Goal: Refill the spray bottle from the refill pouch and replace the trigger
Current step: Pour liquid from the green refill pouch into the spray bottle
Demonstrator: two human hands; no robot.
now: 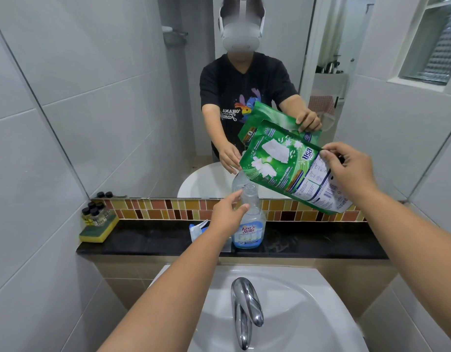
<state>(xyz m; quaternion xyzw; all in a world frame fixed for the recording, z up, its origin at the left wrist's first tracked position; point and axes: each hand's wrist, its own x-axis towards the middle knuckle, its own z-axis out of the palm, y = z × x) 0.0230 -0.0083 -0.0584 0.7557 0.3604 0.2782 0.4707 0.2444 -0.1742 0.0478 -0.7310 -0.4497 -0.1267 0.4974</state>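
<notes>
A clear spray bottle (250, 226) with a blue label stands uncapped on the black ledge (308, 243), holding a little blue liquid at the bottom. My left hand (225, 213) wraps its neck. My right hand (346, 168) pinches the upper edge of a green refill pouch (290, 168), which is tilted with its lower left corner just above the bottle's open mouth. The white and blue trigger (197, 228) lies on the ledge, left of the bottle and partly hidden behind my left wrist.
A yellow-green sponge (98, 231) carrying several small dark-capped bottles (94, 212) sits at the ledge's left end. Below are a white sink (308, 313) and a chrome faucet (246, 308). A mirror (117, 97) above the mosaic tile strip reflects the person and the pouch.
</notes>
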